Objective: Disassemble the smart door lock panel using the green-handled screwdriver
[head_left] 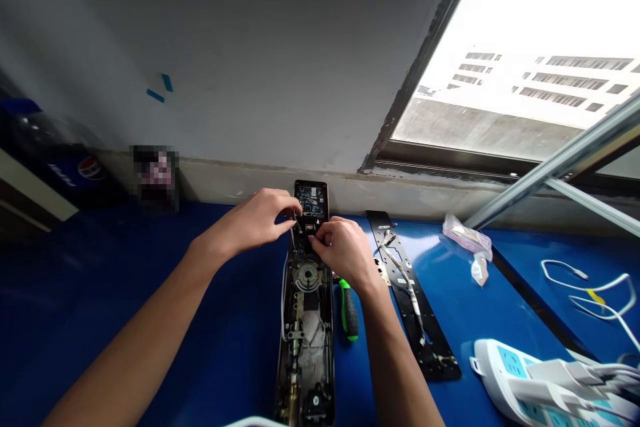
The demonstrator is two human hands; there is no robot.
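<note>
A long, narrow black housing [309, 307], which looks like an opened electronic door lock, lies lengthwise before me with its inner parts exposed. At its far end sits a green-blue circuit board [312, 200]. My left hand [260, 219] is closed in a pinch on a thin wire at the housing's left edge, just below the board. My right hand [345, 250] reaches in from the right, its thumb and forefinger drawn together over the same section; whatever they grip is hidden. Close to my right wrist lies a green and black screwdriver [349, 312], its tip covered.
A black perforated plate [417, 307] with a cable rests to the right. Farther right are a plastic-wrapped packet [467, 237], a white power strip [500, 367] with plugs, and a white cable [595, 300]. A Pepsi bottle [70, 163] stands at the left; wall and window lie behind.
</note>
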